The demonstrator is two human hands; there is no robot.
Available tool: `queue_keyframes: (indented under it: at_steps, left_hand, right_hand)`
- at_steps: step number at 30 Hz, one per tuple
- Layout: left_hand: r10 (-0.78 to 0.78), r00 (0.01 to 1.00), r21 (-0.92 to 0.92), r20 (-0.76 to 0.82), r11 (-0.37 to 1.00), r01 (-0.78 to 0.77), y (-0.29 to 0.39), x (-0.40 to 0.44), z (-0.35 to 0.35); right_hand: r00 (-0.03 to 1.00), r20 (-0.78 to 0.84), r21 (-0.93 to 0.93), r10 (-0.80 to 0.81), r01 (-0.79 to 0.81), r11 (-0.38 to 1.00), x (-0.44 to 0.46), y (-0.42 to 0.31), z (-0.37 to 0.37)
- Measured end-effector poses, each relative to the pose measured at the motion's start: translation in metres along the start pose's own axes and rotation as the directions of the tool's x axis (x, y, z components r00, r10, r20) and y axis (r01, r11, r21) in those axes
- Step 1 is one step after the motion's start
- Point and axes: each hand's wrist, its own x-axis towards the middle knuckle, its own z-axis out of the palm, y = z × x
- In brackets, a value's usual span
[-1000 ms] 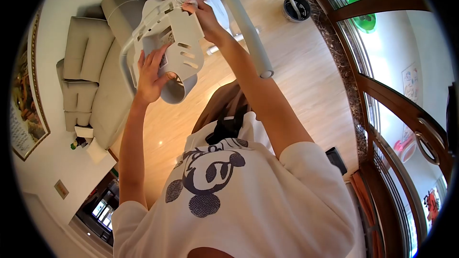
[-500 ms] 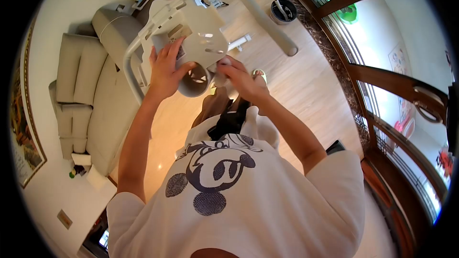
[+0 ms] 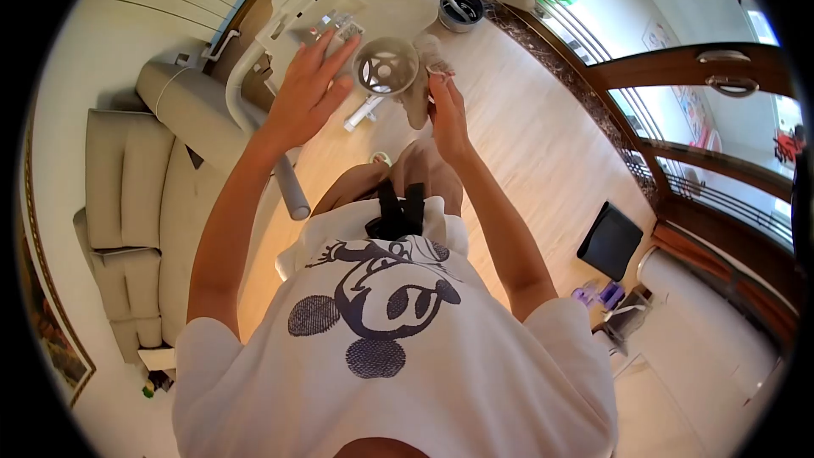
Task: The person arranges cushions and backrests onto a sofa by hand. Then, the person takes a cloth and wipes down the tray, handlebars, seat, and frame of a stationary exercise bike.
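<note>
A pale exercise-machine console [image 3: 398,0] fills the top of the view, with a round cup holder [image 3: 387,68] on its near side. My left hand [image 3: 314,89] lies with fingers stretched over the recessed tray, left of the cup holder. Under its fingertips is a small shiny patterned patch [image 3: 346,27] that I cannot make out. My right hand [image 3: 448,110] is closed on a greyish cloth [image 3: 417,102], which bunches and hangs along the cup holder's right side.
Pale handlebars [image 3: 292,191] curve around the console. A black bucket [image 3: 460,10] stands on the wood floor beyond. A grey sofa [image 3: 127,178] is at left, glass doors [image 3: 678,110] at right. A dark flat object [image 3: 610,240] lies on the floor at right.
The view has shifted, turning the machine and room. My right hand has moved away from the console's near edge to the cup holder's right, bringing the cloth into clearer sight. My left hand stays over the tray.
</note>
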Motion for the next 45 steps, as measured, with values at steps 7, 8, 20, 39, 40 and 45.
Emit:
queue_keyframes:
  at_steps: [7, 8, 20, 39, 40, 45]
  left_hand:
    - [-0.035, 0.997, -0.178, 0.074, 0.983, 0.048, -0.018, 0.000, -0.005]
    - [-0.022, 0.998, -0.204, 0.063, 0.978, 0.034, -0.019, 0.001, -0.006]
    - [0.019, 0.999, -0.193, 0.026, 0.981, -0.013, -0.017, 0.005, -0.003]
    - [-0.095, 0.987, -0.305, 0.131, 0.943, 0.131, -0.014, 0.000, -0.004]
    - [-0.089, 0.989, -0.327, 0.115, 0.937, 0.122, -0.014, 0.002, -0.004]
    - [-0.125, 0.989, -0.501, 0.084, 0.852, 0.151, -0.024, -0.010, -0.011]
  right_hand:
    - [0.991, -0.079, 0.632, 0.112, -0.037, 0.774, 0.038, 0.025, 0.036]
    - [0.983, -0.064, 0.702, 0.170, -0.077, 0.708, 0.042, 0.026, 0.038]
    - [0.949, 0.069, 0.997, 0.307, -0.059, -0.041, 0.010, 0.057, 0.073]
    - [0.927, -0.177, 0.646, 0.330, -0.143, 0.750, 0.005, 0.024, 0.044]
    - [0.937, -0.163, 0.672, 0.310, -0.125, 0.730, 0.009, 0.024, 0.043]
    - [0.960, 0.066, 0.871, 0.272, -0.189, 0.454, 0.015, 0.046, 0.026]
